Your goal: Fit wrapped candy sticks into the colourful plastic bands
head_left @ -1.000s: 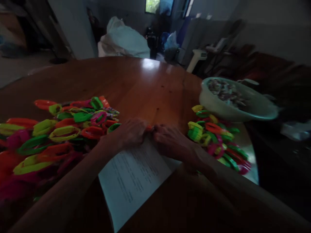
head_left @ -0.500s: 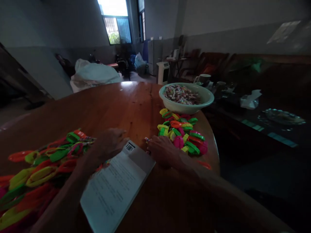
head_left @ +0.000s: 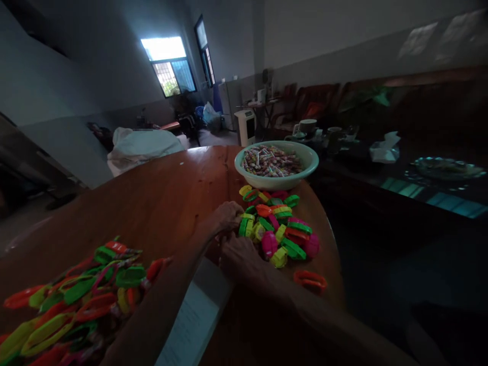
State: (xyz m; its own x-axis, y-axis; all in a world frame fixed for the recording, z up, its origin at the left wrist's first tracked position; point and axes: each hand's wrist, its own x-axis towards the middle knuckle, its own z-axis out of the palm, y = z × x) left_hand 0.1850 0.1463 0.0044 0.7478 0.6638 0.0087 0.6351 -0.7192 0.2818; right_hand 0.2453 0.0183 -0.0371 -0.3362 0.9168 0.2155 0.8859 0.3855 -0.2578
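Observation:
My left hand [head_left: 230, 215] reaches to the left edge of a pile of neon plastic pieces shaped like toy watches [head_left: 270, 243], its fingers curled beside a yellow and green piece [head_left: 246, 225]. I cannot make out what those fingers hold. Just below it, my right hand [head_left: 243, 255] is closed, palm down, and whatever it grips is hidden. Under my wrists lies a white printed box or booklet [head_left: 198, 315], partly covered by my left forearm. More of the coloured pieces, some with wrapped candy sticks attached, form a larger heap [head_left: 95, 282] on the left.
A pale basin [head_left: 312, 161] full of small wrapped candies stands beyond the right pile on the round wooden table [head_left: 171, 203]. One orange piece [head_left: 309, 281] lies near the table's right edge. A dark low table with a tissue pack [head_left: 385, 148] is farther right.
My left hand has moved right, from above the white box to the pile's edge. The right hand has stayed close by, and the wrapped stick seen at its fingers is now hidden. The view has shifted.

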